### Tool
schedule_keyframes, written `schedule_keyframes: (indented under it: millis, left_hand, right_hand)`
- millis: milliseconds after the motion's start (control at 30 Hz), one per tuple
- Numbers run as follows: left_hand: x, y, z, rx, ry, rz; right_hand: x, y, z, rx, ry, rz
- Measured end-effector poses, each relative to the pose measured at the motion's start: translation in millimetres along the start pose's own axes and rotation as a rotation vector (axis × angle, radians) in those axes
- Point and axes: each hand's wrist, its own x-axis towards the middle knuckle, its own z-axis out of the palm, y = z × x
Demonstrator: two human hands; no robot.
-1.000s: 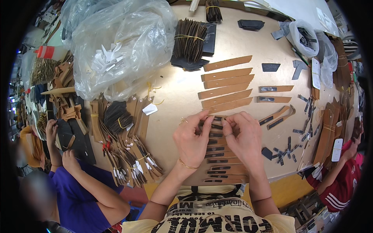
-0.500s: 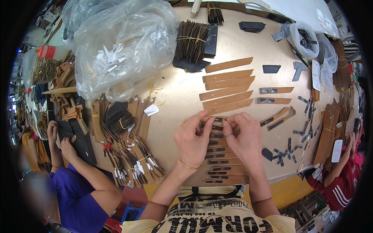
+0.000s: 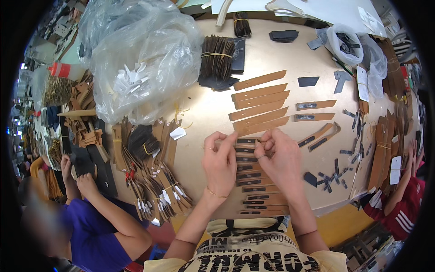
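A column of brown leather-like strips (image 3: 253, 182), each with a dark patch, runs down the table in front of me. At its top lies a brown strip (image 3: 247, 148) with a dark rectangular patch (image 3: 246, 141), between my two hands. My left hand (image 3: 219, 158) is closed, thumb and forefinger drawn together by that strip's left end; what they pinch is hidden. Pinched at the right end of the patch, my right hand (image 3: 282, 158) has its fingers curled over the strip. Just beyond my fingers several plain tan strips (image 3: 260, 104) lie slanted in a row.
Loose patched strips (image 3: 316, 105) and scattered dark pieces (image 3: 335, 177) lie to the right. A large clear plastic bag (image 3: 145, 59) and banded strip bundles (image 3: 216, 59) occupy the far left and middle. Tagged bundles (image 3: 158, 190) are at left; co-workers' hands (image 3: 88, 185) work at both sides.
My hands have moved apart, uncovering the dark patch on the top strip. The left hand shifted to its left end; the right stays at the other end. The view has shifted slightly.
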Motion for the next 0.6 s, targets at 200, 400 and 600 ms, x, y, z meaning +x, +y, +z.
schedule_keyframes:
  millis: [200, 400, 600]
  left_hand:
    - [-12, -1, -7, 0.322, -0.077, 0.227]
    - [-14, -1, -7, 0.454, -0.14, 0.231]
    - [-19, -6, -8, 0.406, -0.117, 0.255]
  right_hand:
    - [-13, 7, 11, -0.115, 0.185, -0.261]
    - [-30, 16, 6, -0.505, 0.207, -0.396]
    - [-38, 21, -9, -0.592, 0.251, -0.327]
